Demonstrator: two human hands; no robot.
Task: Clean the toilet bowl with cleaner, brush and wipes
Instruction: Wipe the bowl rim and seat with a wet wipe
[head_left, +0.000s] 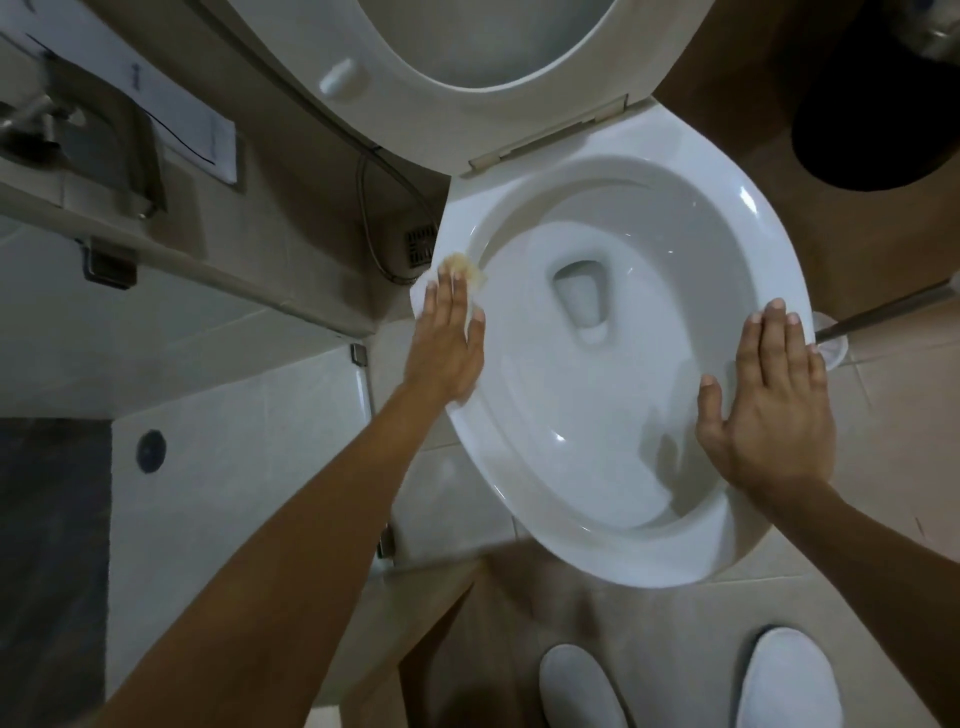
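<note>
The white toilet bowl (727, 218) fills the middle of the view, with its seat (457, 104) raised behind it. My left hand (447, 343) lies flat with straight fingers on the bowl's left rim and presses a white wipe (423, 293) there. The wipe shows a yellowish stain at its far end. My right hand (774, 395) rests flat with spread fingers on the right rim and holds nothing. Water stands in the bowl's outlet (579, 296).
A toilet brush handle (883, 312) and its white holder (831, 353) stand just right of the bowl. A black bin (872, 130) sits at the back right. A hose (374, 228) and floor drain (420, 245) lie left of the bowl. My two white slippers (582, 686) are below.
</note>
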